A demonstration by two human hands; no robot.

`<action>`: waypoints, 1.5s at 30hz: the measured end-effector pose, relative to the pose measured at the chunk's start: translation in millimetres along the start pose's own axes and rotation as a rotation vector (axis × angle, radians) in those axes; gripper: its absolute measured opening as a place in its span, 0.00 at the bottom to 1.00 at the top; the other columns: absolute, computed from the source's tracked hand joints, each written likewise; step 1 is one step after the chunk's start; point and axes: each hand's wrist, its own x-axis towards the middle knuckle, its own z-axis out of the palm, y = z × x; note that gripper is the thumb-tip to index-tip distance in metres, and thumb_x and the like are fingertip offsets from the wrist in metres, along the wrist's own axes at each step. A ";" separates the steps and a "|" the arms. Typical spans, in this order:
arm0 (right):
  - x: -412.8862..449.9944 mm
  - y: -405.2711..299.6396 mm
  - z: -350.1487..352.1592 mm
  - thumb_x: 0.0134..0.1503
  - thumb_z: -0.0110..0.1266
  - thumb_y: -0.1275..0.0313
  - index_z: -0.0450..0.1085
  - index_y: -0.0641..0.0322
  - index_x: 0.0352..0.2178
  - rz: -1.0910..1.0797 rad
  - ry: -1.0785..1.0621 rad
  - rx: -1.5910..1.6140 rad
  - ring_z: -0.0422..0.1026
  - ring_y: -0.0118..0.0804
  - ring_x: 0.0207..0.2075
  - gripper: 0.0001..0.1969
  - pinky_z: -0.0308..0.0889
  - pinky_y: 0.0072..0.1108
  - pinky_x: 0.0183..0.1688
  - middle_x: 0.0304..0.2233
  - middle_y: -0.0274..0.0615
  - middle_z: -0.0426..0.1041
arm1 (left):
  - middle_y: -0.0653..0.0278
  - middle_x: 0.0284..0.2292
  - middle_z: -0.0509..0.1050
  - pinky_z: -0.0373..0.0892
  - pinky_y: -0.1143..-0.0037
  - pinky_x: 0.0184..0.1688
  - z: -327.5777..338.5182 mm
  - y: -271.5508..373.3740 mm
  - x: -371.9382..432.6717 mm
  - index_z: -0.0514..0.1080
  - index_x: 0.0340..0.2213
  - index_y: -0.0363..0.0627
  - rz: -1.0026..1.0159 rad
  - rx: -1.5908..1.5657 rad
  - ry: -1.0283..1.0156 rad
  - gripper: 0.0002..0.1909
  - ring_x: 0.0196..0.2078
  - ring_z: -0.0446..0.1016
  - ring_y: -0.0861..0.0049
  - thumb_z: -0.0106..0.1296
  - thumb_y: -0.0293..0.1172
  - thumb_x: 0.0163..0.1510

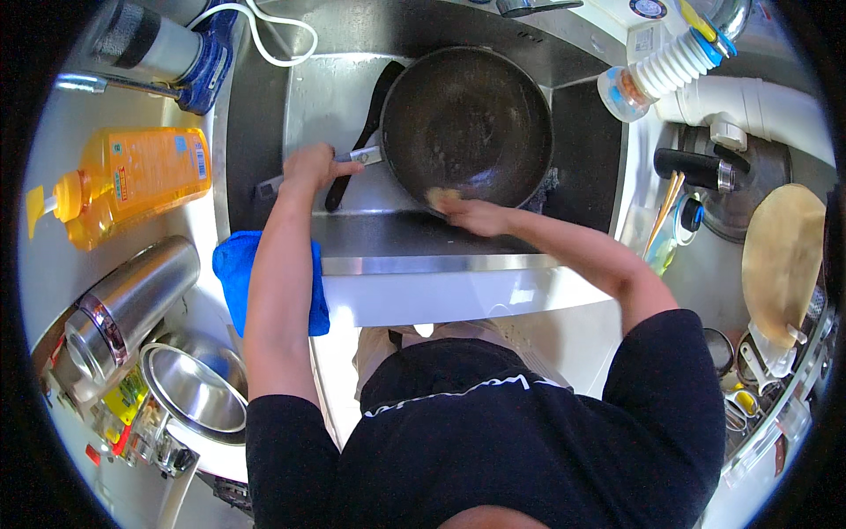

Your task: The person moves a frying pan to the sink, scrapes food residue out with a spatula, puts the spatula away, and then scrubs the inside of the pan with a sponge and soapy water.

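Note:
A large dark wok [466, 125] lies in a stainless steel sink [324, 92]. Its handle [367, 155] points left, and my left hand [314, 167] is closed around it with the thumb stretched along it. My right hand [476, 215] is at the wok's near rim and holds a small tan scrubber or sponge [441, 196] against the inside wall; its exact kind is blurred. Beneath the left side of the wok and its handle lies a long black curved object [380, 99], perhaps another handle. A grey mesh-like scrap [547, 185] shows by the wok's right rim.
A blue cloth [320, 284] hangs over the counter edge under my left forearm. An orange detergent bottle [145, 175] and a steel flask [142, 297] lie left. At the upper right are a ribbed white hose [674, 66] and part of a faucet [535, 5].

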 end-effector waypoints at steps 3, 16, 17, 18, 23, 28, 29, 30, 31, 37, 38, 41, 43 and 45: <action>1.3 -42.4 -3.4 0.53 0.39 0.70 0.57 0.57 0.49 -0.038 0.112 0.320 0.57 0.42 0.53 0.20 0.49 0.23 0.55 0.51 0.47 0.58 | 0.51 0.31 0.73 0.65 0.68 0.40 3.3 -3.5 -0.1 0.73 0.31 0.42 0.016 0.040 0.020 0.35 0.38 0.71 0.60 0.50 0.64 0.35; 39.1 -44.2 -14.7 0.47 0.49 0.71 0.65 0.60 0.25 -0.357 0.437 0.204 0.66 0.40 0.26 0.05 0.63 0.26 0.32 0.25 0.41 0.67 | 0.49 0.35 0.71 0.64 0.68 0.42 3.4 -4.2 -1.8 0.72 0.30 0.37 -0.003 0.009 0.044 0.37 0.41 0.69 0.59 0.52 0.63 0.33; 43.6 -45.5 -15.4 0.47 0.50 0.71 0.65 0.60 0.24 -0.335 0.399 0.351 0.65 0.38 0.24 0.05 0.62 0.26 0.31 0.25 0.40 0.68 | 0.49 0.34 0.72 0.64 0.68 0.42 5.3 -5.7 -0.2 0.72 0.30 0.37 0.001 0.009 0.047 0.36 0.40 0.69 0.59 0.52 0.63 0.33; 35.0 -39.6 -20.0 0.46 0.52 0.71 0.67 0.60 0.24 -0.235 0.070 0.618 0.67 0.34 0.25 0.05 0.63 0.24 0.31 0.24 0.38 0.69 | 0.49 0.34 0.72 0.64 0.68 0.42 6.7 -9.4 0.9 0.72 0.30 0.37 -0.001 0.004 0.052 0.36 0.40 0.70 0.59 0.53 0.63 0.33; -54.2 44.9 -29.5 0.42 0.54 0.69 0.70 0.58 0.21 -0.077 0.036 0.047 0.70 0.32 0.26 0.05 0.65 0.24 0.30 0.22 0.37 0.71 | 0.49 0.34 0.72 0.64 0.68 0.41 -0.4 -2.6 -1.7 0.72 0.30 0.37 0.008 -0.002 0.021 0.36 0.40 0.70 0.60 0.53 0.63 0.33; 18.8 -42.2 -21.0 0.47 0.50 0.67 0.66 0.57 0.26 0.039 0.052 0.359 0.65 0.28 0.20 0.07 0.63 0.23 0.26 0.19 0.34 0.68 | 0.50 0.34 0.72 0.64 0.69 0.42 2.2 -5.9 1.0 0.72 0.30 0.37 -0.011 0.007 0.030 0.36 0.40 0.70 0.60 0.53 0.63 0.33; 34.4 -40.9 -18.6 0.48 0.50 0.65 0.66 0.57 0.27 -0.062 0.120 0.484 0.64 0.27 0.20 0.08 0.63 0.22 0.24 0.19 0.34 0.67 | 0.50 0.34 0.72 0.64 0.69 0.42 2.6 -3.0 2.6 0.72 0.30 0.37 -0.013 0.013 0.017 0.36 0.40 0.70 0.60 0.53 0.63 0.33; 36.6 -28.0 -12.2 0.48 0.50 0.65 0.66 0.57 0.27 -0.060 0.126 0.486 0.64 0.27 0.20 0.08 0.63 0.22 0.24 0.19 0.34 0.67 | 0.50 0.34 0.72 0.64 0.70 0.42 2.0 -0.9 4.9 0.72 0.30 0.37 -0.011 0.020 0.006 0.37 0.40 0.70 0.60 0.53 0.63 0.33; 34.5 -9.1 -5.8 0.48 0.51 0.65 0.66 0.56 0.28 -0.176 0.188 0.378 0.64 0.27 0.19 0.08 0.63 0.22 0.23 0.19 0.34 0.67 | 0.50 0.34 0.72 0.64 0.70 0.42 2.8 -2.7 6.0 0.72 0.30 0.37 -0.010 0.021 0.008 0.37 0.40 0.70 0.60 0.53 0.63 0.33; -35.3 49.3 -65.8 0.49 0.49 0.63 0.69 0.55 0.35 0.331 -0.121 -0.247 0.71 0.35 0.33 0.13 0.67 0.32 0.35 0.35 0.38 0.72 | 0.50 0.34 0.72 0.65 0.69 0.40 -1.6 -8.1 0.0 0.73 0.29 0.36 -0.025 -0.015 -0.024 0.36 0.39 0.70 0.60 0.54 0.62 0.33; -30.7 44.3 -64.6 0.50 0.47 0.62 0.64 0.55 0.41 0.374 0.054 -0.332 0.66 0.39 0.42 0.17 0.61 0.34 0.43 0.42 0.41 0.66 | 0.51 0.33 0.72 0.65 0.69 0.40 3.0 -12.1 2.2 0.72 0.30 0.36 -0.020 -0.050 0.004 0.36 0.38 0.71 0.61 0.55 0.62 0.32; 23.3 20.1 7.4 0.53 0.39 0.57 0.46 0.58 0.54 0.339 0.503 -0.223 0.42 0.48 0.58 0.30 0.37 0.38 0.58 0.57 0.50 0.44 | 0.51 0.33 0.72 0.65 0.69 0.40 3.8 -6.6 5.9 0.72 0.30 0.37 -0.018 -0.054 0.033 0.36 0.38 0.71 0.61 0.55 0.62 0.31; 54.1 -24.3 24.3 0.55 0.33 0.55 0.42 0.63 0.55 -0.035 0.524 0.129 0.35 0.51 0.59 0.32 0.32 0.37 0.58 0.58 0.53 0.38 | 0.50 0.33 0.72 0.66 0.69 0.40 0.9 -3.5 3.2 0.73 0.30 0.37 -0.034 -0.025 0.034 0.35 0.38 0.71 0.60 0.55 0.61 0.32; 73.5 -44.0 -16.8 0.55 0.31 0.54 0.42 0.62 0.55 -0.083 0.471 0.197 0.35 0.50 0.59 0.31 0.31 0.37 0.59 0.58 0.53 0.38 | 0.51 0.33 0.72 0.65 0.70 0.40 -3.8 0.0 -1.2 0.73 0.30 0.37 -0.032 -0.030 -0.001 0.35 0.38 0.71 0.60 0.56 0.61 0.31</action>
